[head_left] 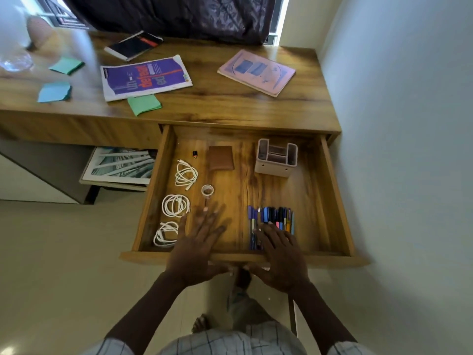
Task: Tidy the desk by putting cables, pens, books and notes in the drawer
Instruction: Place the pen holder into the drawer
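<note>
The drawer stands pulled out under the wooden desk. Inside it lie three white cable coils on the left and a row of several pens at the front right. My left hand hovers flat with spread fingers over the drawer's front middle. My right hand rests with straight fingers on the near ends of the pens. On the desk lie a purple book, a pink book, a dark notebook and three coloured note pads.
The drawer also holds a pink pen holder, a brown wallet, a small round cap and a tiny dark adapter. A dark curtain hangs behind the desk. A wall runs along the right.
</note>
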